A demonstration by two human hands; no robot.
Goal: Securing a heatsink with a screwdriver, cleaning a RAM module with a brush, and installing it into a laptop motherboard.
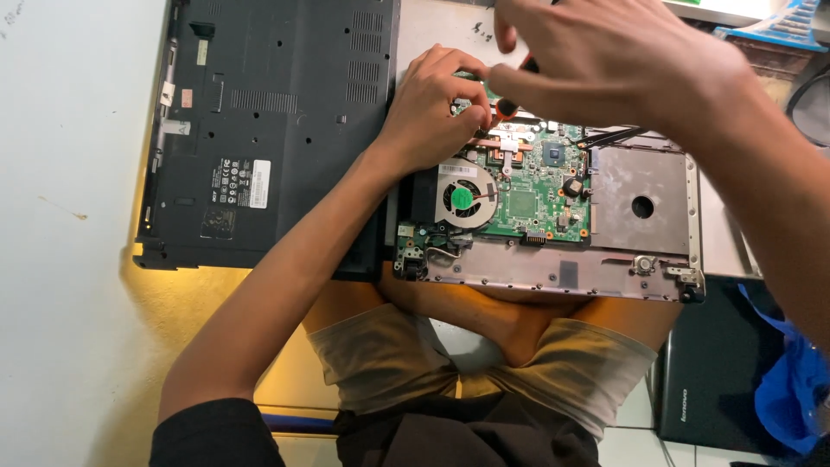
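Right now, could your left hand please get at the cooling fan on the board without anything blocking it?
Probably yes. The left hand rests on the board just above the fan, which lies uncovered; the right hand works farther up and does not cross the way.

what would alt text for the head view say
A person's left hand and right hand work over the green circuit board of an opened silver laptop chassis, the right hand gripping an orange-and-black screwdriver. A round black cooling fan sits on the board, and a detached black plastic laptop base cover lies alongside.
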